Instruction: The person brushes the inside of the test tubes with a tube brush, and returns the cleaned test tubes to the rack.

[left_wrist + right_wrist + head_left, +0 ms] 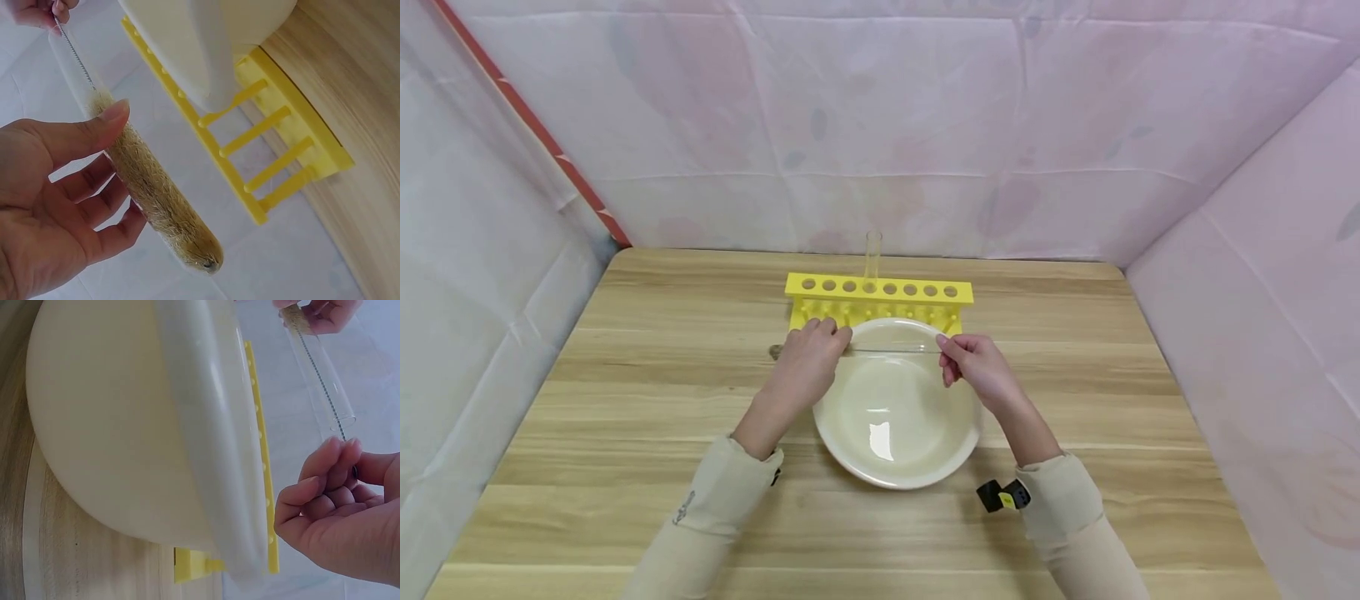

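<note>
My left hand (808, 358) grips a clear glass test tube (70, 65) around its closed end, thumb on one side and fingers on the other. Inside the tube sits the tan bristle head of a test tube brush (159, 194), its tip at the rounded bottom. The twisted wire handle (322, 381) comes out of the open mouth. My right hand (981, 367) pinches that wire just outside the mouth. Tube and brush lie level above the far part of a cream basin (887, 417), between both hands.
Behind the basin stands a yellow test tube rack (880, 288) with a row of holes. Another clear test tube (872, 254) stands upright in it. The wooden table (625, 400) is bordered by cloth-covered walls at the back and sides.
</note>
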{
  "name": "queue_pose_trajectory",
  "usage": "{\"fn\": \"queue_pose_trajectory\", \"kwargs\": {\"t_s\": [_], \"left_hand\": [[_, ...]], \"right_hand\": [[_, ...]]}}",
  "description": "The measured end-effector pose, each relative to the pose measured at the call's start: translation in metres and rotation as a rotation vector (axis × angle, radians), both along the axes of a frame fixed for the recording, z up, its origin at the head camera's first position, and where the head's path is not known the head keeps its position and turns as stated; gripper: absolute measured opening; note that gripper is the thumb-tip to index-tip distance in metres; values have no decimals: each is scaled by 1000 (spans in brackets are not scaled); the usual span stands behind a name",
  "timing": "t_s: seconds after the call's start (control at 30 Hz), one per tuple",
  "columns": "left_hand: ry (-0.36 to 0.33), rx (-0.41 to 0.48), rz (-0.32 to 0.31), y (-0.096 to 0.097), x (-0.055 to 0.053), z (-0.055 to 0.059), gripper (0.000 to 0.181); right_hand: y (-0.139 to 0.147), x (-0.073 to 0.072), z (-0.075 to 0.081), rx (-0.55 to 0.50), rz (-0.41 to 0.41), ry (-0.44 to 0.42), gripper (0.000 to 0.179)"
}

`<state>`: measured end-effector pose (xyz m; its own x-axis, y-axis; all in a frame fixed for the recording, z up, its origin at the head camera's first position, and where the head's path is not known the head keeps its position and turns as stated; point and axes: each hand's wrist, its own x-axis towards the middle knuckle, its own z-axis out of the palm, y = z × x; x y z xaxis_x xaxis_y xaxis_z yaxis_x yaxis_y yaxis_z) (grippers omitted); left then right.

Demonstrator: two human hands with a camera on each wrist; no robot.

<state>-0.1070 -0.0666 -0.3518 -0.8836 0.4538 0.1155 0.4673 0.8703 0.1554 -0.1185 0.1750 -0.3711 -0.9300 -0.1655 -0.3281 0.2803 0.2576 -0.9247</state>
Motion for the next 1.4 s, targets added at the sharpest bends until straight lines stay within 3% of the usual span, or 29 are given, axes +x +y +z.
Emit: {"fn": "queue_pose_trajectory", "kwargs": {"t_s": [0.17, 0.47, 0.67, 0.87, 1.13, 1.4], "left_hand": [[17, 17, 0, -1, 0, 0, 19], [-25, 15, 9, 3, 0, 4, 19], [-24, 20, 8, 4, -1, 2, 18], [14, 63, -15, 4, 1, -2, 16], [-27, 80, 20, 5, 4, -5, 19], [-15, 94, 29, 3, 5, -7, 19]], "right_hand": [[1, 0, -1, 35, 25, 25, 34], [4, -1, -3, 53, 51, 41, 41], [4, -1, 0, 3, 44, 23, 44], [8, -2, 6, -80, 46, -48, 46], [10, -4, 8, -196, 57, -149, 45], [14, -4, 3, -203, 72, -121, 46]]}}
